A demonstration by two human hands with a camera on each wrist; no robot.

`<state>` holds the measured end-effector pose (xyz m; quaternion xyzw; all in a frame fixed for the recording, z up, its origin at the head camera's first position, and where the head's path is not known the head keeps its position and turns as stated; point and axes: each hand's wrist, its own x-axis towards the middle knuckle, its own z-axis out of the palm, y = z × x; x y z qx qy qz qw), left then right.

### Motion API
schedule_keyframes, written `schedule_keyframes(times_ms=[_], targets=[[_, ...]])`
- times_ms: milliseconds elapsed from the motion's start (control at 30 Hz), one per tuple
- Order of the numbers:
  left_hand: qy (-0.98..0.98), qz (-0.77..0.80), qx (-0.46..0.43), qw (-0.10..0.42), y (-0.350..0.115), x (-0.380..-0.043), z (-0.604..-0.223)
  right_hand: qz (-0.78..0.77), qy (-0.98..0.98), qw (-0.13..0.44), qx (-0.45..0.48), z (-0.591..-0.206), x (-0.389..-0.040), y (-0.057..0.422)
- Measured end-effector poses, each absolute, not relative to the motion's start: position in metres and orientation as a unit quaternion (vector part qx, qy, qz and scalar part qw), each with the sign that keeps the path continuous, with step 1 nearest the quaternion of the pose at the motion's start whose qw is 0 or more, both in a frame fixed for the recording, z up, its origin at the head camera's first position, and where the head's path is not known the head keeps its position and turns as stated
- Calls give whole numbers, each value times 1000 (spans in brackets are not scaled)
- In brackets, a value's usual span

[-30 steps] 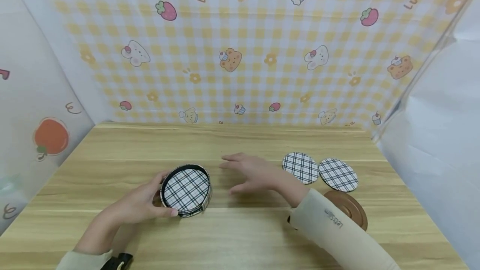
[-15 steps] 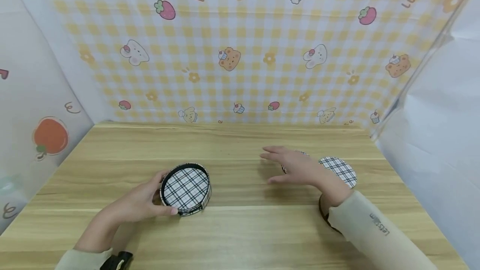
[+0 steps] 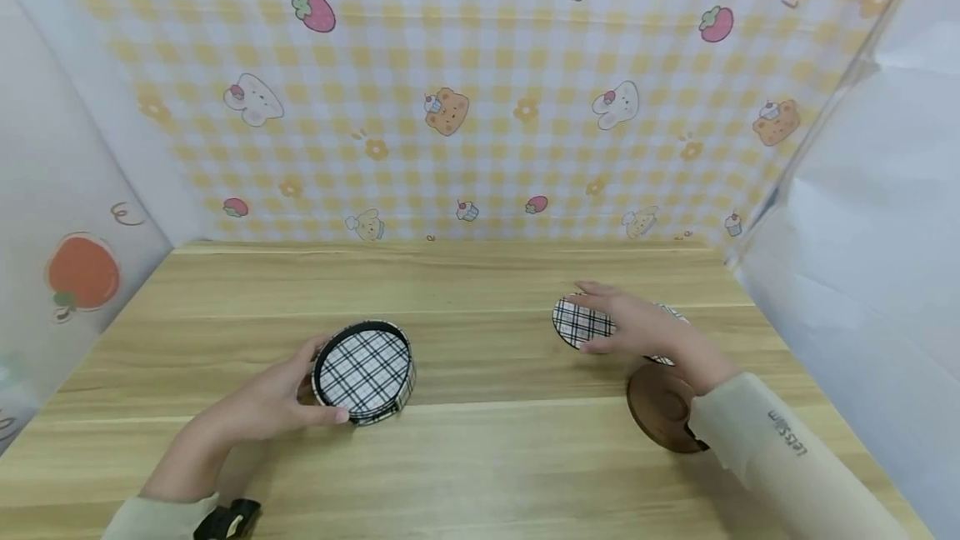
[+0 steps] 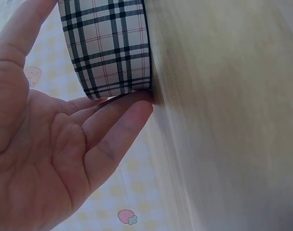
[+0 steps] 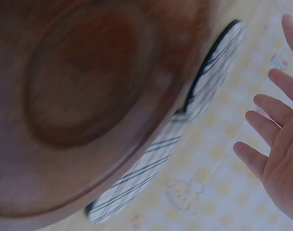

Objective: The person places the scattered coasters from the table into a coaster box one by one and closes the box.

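On the left of the table, my left hand (image 3: 273, 407) grips a round plaid coaster holder (image 3: 407, 386) between thumb and fingers. A plaid coaster (image 3: 363, 373) lies inside it. The left wrist view shows the holder's plaid side wall (image 4: 108, 45) with fingertips against its lower end. On the right, my right hand (image 3: 637, 325) hovers with spread fingers over two loose plaid coasters. The left coaster (image 3: 573, 323) shows beneath the fingers; the hand mostly hides the right coaster (image 3: 673, 312). In the right wrist view, the fingers (image 5: 269, 127) hold nothing.
A brown round saucer-like dish (image 3: 651, 411) sits under my right forearm, partly covered by the sleeve (image 3: 772, 448). It fills much of the right wrist view. A yellow checked backdrop (image 3: 420, 165) stands behind the wooden table (image 3: 487, 473), with white side panels left and right.
My right hand has moved right, from mid-table to above the loose coasters. The left hand keeps its grip on the coaster holder. The head view has shifted slightly.
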<state>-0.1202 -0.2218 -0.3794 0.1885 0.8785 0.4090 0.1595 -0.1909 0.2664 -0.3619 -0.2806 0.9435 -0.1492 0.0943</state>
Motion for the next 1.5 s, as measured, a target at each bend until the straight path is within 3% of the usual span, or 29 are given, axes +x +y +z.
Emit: schedule_keyframes(times_ms=[300, 1033, 1500], targets=[[883, 399, 193, 154, -226, -118, -378, -147, 946, 106, -269, -371, -198, 281], [887, 390, 211, 126, -233, -121, -370, -140, 949, 174, -221, -367, -219, 264], [863, 421, 225, 166, -227, -121, -382, -127, 955, 163, -213, -375, -211, 267]])
